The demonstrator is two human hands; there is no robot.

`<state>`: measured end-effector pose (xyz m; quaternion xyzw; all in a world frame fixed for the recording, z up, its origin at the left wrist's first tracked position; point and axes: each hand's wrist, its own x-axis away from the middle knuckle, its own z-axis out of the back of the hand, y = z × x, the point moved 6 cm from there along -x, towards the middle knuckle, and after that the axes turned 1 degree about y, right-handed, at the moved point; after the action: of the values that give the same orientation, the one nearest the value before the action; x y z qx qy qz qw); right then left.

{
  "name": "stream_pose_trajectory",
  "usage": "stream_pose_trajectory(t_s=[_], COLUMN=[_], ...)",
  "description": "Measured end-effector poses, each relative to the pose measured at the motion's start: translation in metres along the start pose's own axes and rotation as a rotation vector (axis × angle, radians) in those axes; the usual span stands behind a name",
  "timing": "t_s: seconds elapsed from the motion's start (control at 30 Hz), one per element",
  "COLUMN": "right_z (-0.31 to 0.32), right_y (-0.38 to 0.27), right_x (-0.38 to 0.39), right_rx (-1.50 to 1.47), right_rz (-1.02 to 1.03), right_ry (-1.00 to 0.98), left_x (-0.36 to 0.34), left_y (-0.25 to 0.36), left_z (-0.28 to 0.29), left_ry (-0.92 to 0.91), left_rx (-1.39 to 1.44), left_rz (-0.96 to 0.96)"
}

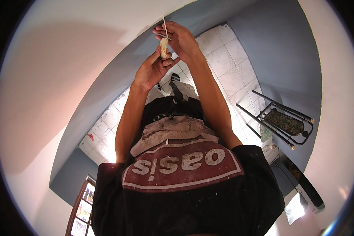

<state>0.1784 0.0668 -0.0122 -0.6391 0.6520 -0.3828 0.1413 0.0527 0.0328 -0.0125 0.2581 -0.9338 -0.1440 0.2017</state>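
Note:
Raised in front of me, near the top of the view, my left hand (151, 72) pinches a small cream-coloured oblong piece (164, 48) between thumb and fingers. A thin white strip or cord (165, 27) runs upward from the top of this piece, past the fingers of my other hand. Just right of it and slightly higher is my right hand (182, 42), its fingers bent toward the piece. Something thin and greyish lies across those fingers, too small to make out. The exact kind of the cream piece cannot be told.
A wall, grey-blue below and pale above, curves close beyond my hands. White floor tiles (220, 55) lie under my feet. To the right, a black metal-framed chair (283, 120) with a patterned pad appears tilted by the lens. A brown-framed window (82, 210) is at lower left.

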Motion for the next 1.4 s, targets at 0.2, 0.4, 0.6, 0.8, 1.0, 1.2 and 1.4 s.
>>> stream_pose_trajectory(t_s=[0.2,0.4,0.6,0.8,1.0,1.2,1.4], right_z=[0.000,-0.004,-0.008,-0.010,-0.011,-0.013,-0.017], right_y=[0.001,0.001,0.002,0.003,0.006,0.006,0.008], right_x=[0.000,-0.001,-0.003,-0.005,-0.007,-0.009,-0.009], right_rx=[-0.007,-0.077,-0.094,-0.090,-0.111,-0.126,-0.087], right_rz=[-0.012,-0.028,-0.032,-0.048,-0.051,-0.073,-0.057], right_ry=[-0.056,-0.092,-0.124,-0.167,-0.211,-0.242,-0.258], left_x=[-0.001,-0.002,-0.003,-0.003,-0.004,-0.003,-0.005], left_y=[-0.005,-0.005,-0.005,-0.004,-0.007,-0.007,-0.009], left_z=[0.005,0.005,0.006,0.007,0.013,0.011,0.024], left_ry=[0.018,0.007,0.009,0.008,0.043,0.107,-0.031], left_rx=[-0.001,0.022,0.043,0.040,0.043,0.030,0.072], left_rz=[-0.004,0.003,-0.002,-0.017,-0.031,-0.028,-0.055])
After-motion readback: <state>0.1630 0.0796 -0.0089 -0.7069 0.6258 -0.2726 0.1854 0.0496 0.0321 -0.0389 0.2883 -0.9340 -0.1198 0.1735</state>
